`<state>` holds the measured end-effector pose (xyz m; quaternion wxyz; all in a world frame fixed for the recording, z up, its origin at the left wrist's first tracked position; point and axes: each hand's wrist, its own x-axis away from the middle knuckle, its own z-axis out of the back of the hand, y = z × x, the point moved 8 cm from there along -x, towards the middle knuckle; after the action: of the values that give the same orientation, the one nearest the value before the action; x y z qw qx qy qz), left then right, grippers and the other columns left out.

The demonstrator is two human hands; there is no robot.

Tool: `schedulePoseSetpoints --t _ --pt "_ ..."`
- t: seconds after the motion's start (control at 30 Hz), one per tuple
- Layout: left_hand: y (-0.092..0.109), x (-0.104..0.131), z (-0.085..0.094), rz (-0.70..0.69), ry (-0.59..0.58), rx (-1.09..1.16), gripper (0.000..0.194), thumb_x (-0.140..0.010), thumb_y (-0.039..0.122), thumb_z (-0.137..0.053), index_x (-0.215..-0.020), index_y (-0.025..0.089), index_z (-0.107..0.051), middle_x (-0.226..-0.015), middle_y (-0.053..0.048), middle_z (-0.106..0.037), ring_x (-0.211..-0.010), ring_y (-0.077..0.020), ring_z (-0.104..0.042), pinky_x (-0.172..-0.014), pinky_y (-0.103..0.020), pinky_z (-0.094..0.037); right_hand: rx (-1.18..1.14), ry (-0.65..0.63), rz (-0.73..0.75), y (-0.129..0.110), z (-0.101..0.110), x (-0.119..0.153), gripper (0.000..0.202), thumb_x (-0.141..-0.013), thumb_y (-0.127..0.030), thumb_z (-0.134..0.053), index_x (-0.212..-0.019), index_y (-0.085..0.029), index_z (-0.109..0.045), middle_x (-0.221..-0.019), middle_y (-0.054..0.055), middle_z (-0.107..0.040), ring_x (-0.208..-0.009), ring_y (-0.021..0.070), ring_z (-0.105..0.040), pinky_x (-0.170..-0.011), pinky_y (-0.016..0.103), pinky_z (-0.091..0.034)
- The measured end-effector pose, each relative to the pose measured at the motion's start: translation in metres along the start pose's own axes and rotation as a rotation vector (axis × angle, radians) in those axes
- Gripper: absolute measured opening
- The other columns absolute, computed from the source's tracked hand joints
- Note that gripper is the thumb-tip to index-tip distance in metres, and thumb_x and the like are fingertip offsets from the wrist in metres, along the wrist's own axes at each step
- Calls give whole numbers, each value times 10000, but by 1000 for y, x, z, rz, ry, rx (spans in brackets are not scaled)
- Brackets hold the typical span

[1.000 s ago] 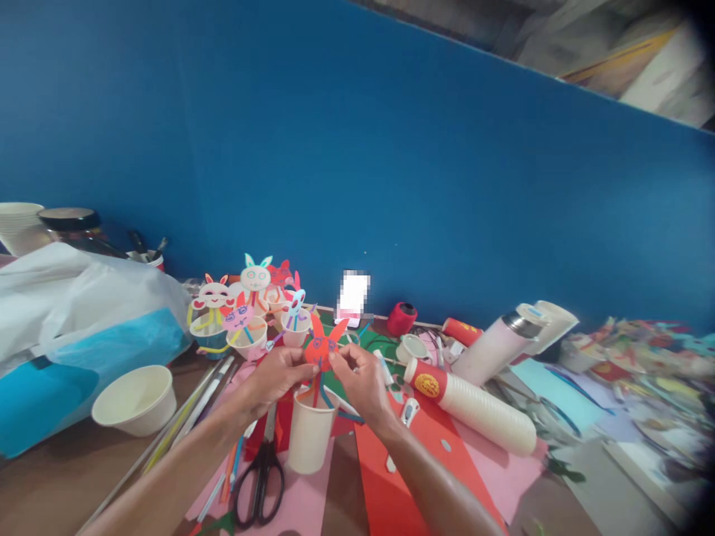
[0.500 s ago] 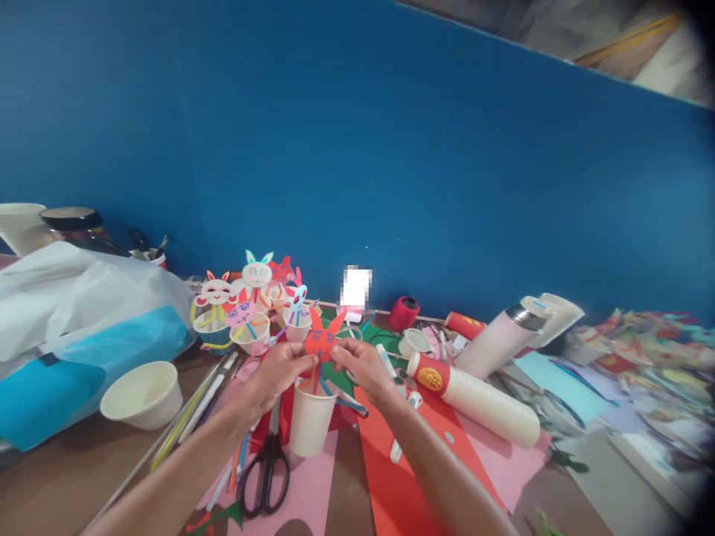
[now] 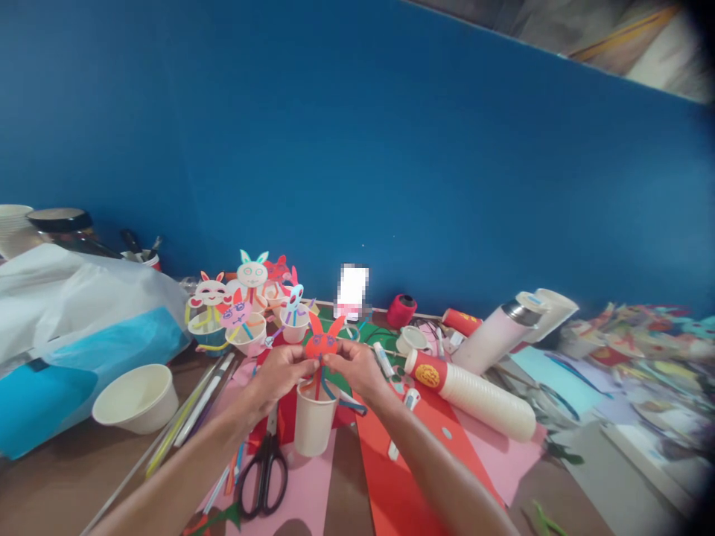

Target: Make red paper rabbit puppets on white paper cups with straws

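Between my two hands is a red paper rabbit face (image 3: 322,342) with pointed ears and drawn eyes. My left hand (image 3: 284,374) pinches its left edge, and my right hand (image 3: 357,366) pinches its lower right edge. Directly beneath stands a white paper cup (image 3: 313,424), upright, with coloured paper strips (image 3: 318,387) rising out of it towards the face. Whether the strips are joined to the face is hidden by my fingers. Black-handled scissors (image 3: 262,476) lie just left of the cup.
Several cups with paper animal faces (image 3: 253,272) stand at the back left. A white bowl (image 3: 135,398) sits left. Right are a glue stick (image 3: 384,360), a stack of paper cups (image 3: 485,402), a thermos (image 3: 501,335) and red paper (image 3: 402,476). A blue wall (image 3: 357,149) rises behind.
My right hand's fingers have shifted from the face's right side to its lower edge, nearer my left fingers. The whole view has shifted slightly; the cup stays below.
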<state>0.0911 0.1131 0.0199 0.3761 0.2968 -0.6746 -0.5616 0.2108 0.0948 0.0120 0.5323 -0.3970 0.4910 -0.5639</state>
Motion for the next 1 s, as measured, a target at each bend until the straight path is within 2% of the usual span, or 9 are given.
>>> schedulePoseSetpoints --t 0.17,0.37,0.5,0.63,0.77,0.9,1.0 --pt "-5 -2 -1 -15 -50 26 227 -637 237 -650 -832 126 -680 -670 -25 -688 -635 -153 -594 -655 -256 -425 -16 14 -37 -1 1 1 115 -661 -258 -554 -672 -155 -602 -574 -29 -550 -496 82 -454 -466 186 -341" --pt "-2 1 -8 2 -123 98 287 -653 231 -643 -927 150 -666 -832 -46 -703 -732 -165 -610 -714 -253 -427 -82 12 -60 -2 4 0 88 -652 -238 -555 -629 -156 -578 -544 -37 -525 -490 78 -450 -476 185 -346" --pt "2 2 -8 12 -117 115 281 -671 261 -629 -936 174 -665 -834 -32 -700 -650 -133 -592 -660 -235 -423 -134 -6 -71 -5 4 0 76 -644 -231 -559 -631 -158 -578 -541 -40 -528 -489 78 -457 -478 186 -346" --pt "2 1 2 8 -57 64 234 -674 262 -610 -886 193 -681 -670 7 -679 -537 -93 -530 -534 -197 -376 -159 -1 -100 -11 6 0 67 -626 -230 -565 -621 -165 -582 -530 -46 -531 -473 75 -442 -475 187 -338" --pt "-1 -1 11 16 9 -7 256 -676 225 -559 -906 206 -670 -708 2 -680 -559 -108 -536 -510 -198 -370 -145 -6 -117 -12 6 1 85 -627 -247 -570 -625 -166 -593 -541 -36 -542 -489 81 -447 -484 190 -347" --pt "2 1 0 -16 -86 1 274 -679 189 -536 -920 174 -667 -698 -14 -680 -606 -122 -556 -591 -218 -402 -141 -31 -96 -9 3 2 107 -652 -254 -562 -660 -157 -607 -549 -27 -535 -498 79 -435 -484 186 -343" --pt "1 3 -4 -4 -105 22 272 -690 253 -571 -930 164 -665 -748 -30 -690 -647 -136 -573 -630 -234 -412 -129 -33 -73 -8 2 2 108 -660 -246 -560 -676 -152 -611 -567 -22 -541 -501 77 -430 -487 187 -344"
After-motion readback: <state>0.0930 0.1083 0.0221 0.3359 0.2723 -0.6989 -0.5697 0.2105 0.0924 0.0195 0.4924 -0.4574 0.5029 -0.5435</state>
